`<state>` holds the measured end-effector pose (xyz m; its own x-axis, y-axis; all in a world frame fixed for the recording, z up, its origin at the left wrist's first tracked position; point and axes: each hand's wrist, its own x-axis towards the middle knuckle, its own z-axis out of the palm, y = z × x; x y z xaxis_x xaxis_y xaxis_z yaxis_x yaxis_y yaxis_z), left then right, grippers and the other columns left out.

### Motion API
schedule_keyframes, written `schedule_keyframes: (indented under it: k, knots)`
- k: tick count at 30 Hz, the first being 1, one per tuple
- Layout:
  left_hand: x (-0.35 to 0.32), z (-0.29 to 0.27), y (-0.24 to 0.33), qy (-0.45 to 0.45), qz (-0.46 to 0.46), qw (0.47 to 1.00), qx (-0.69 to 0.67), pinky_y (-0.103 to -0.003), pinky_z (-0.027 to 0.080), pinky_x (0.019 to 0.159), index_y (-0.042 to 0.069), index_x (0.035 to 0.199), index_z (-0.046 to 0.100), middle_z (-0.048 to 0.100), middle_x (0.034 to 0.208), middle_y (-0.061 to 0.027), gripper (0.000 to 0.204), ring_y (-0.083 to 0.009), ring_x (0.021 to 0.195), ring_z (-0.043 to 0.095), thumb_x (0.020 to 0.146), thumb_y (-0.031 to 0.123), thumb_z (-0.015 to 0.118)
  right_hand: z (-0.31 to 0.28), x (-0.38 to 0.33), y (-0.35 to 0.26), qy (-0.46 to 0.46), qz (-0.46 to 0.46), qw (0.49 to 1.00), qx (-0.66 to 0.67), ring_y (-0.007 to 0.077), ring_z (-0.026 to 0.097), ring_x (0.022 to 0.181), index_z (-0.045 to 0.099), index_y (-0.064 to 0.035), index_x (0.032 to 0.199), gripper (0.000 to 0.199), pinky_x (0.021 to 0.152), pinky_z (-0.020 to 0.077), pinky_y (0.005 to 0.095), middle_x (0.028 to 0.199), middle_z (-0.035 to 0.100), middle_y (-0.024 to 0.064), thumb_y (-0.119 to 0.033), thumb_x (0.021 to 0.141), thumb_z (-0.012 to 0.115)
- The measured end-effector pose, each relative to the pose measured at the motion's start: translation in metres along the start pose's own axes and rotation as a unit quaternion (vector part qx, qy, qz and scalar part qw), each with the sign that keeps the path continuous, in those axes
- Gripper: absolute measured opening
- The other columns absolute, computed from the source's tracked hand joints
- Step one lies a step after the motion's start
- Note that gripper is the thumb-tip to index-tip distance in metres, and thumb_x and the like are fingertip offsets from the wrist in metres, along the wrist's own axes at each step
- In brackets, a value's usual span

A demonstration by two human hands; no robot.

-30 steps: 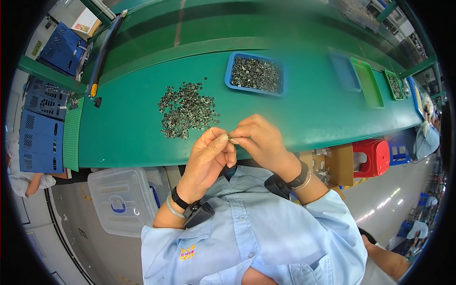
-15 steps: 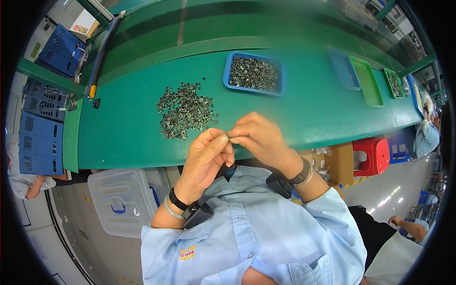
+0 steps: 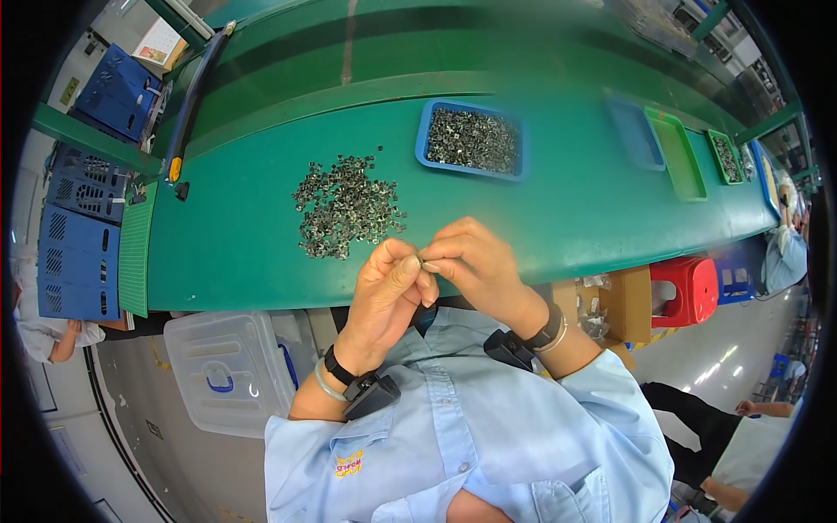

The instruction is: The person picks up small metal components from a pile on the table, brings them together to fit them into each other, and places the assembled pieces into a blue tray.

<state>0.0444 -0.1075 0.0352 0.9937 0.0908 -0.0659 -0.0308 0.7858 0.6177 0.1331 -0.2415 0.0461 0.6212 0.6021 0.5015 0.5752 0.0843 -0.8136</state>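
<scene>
My left hand (image 3: 384, 288) and my right hand (image 3: 475, 264) meet at the near edge of the green table (image 3: 235, 253). Between their pinched fingertips is a tiny part, mostly covered by the fingers, too small to name. Both hands are closed on it. Just beyond them lies a loose heap of small black-and-silver parts (image 3: 347, 207). Farther back and to the right, a blue tray (image 3: 422, 144) holds many similar small parts.
At the right stand an empty-looking green tray (image 3: 676, 157) and a smaller green tray with parts (image 3: 724, 157). Blue crates (image 3: 77, 261) are at the left. Below the table edge are a clear lidded box (image 3: 222, 366), a cardboard box (image 3: 629, 305) and a red stool (image 3: 689, 289).
The view has shifted slightly. Both hands stay pinched together at the tiny part, with small finger movements. A person at the lower right has moved.
</scene>
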Motion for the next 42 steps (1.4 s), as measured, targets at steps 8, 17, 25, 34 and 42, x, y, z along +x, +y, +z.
schedule_keyframes:
  k: [8,17,25,34,42]
  knots:
    - [0.000,0.004,0.017,0.050,-0.027,0.989,0.137,-0.026,0.046,0.056,0.005,0.091,0.054,0.061,0.073,-0.0049,0.012,-0.0133,0.062,0.057,0.093,0.017,0.057,-0.013,0.012,0.001,-0.039,-0.104,0.985,-0.129,0.0202,0.061,0.077,0.064,-0.0047,0.091,0.015,0.063,0.0507,0.0302,0.085,0.061,0.0063,-0.004,0.077,0.069]
    - [-0.003,0.010,0.018,-0.006,-0.045,0.999,-0.015,-0.027,0.044,0.053,0.004,0.093,0.055,0.061,0.075,-0.0065,0.015,-0.0139,0.060,0.055,0.094,0.019,0.056,-0.005,0.008,-0.004,-0.004,-0.015,0.999,0.039,0.0203,0.059,0.077,0.064,-0.0050,0.089,0.014,0.067,0.0482,0.0305,0.085,0.063,0.0064,-0.003,0.077,0.070]
    - [-0.003,-0.001,0.009,-0.039,-0.062,0.993,-0.088,-0.029,0.042,0.052,0.006,0.094,0.055,0.062,0.078,-0.0066,0.015,-0.0152,0.058,0.055,0.092,0.021,0.058,-0.007,0.011,-0.006,-0.032,-0.036,0.997,0.053,0.0192,0.062,0.076,0.064,-0.0044,0.092,0.015,0.064,0.0501,0.0287,0.084,0.063,0.0067,-0.001,0.078,0.069]
    - [-0.007,-0.001,0.014,-0.041,-0.078,0.994,-0.062,-0.029,0.042,0.052,0.006,0.097,0.055,0.064,0.082,-0.0084,0.018,-0.0158,0.059,0.055,0.092,0.022,0.059,-0.010,0.015,-0.010,-0.058,-0.064,0.996,-0.004,0.0216,0.061,0.075,0.064,-0.0053,0.087,0.016,0.065,0.0483,0.0314,0.083,0.064,0.0072,-0.002,0.073,0.072]
    - [-0.007,-0.003,0.011,-0.040,-0.080,0.994,-0.068,-0.029,0.041,0.051,0.005,0.096,0.054,0.064,0.081,-0.0082,0.018,-0.0156,0.059,0.055,0.092,0.022,0.059,-0.014,0.019,-0.013,-0.069,-0.118,0.990,-0.044,0.0218,0.061,0.073,0.064,-0.0045,0.086,0.017,0.064,0.0481,0.0319,0.081,0.064,0.0074,0.000,0.072,0.072]
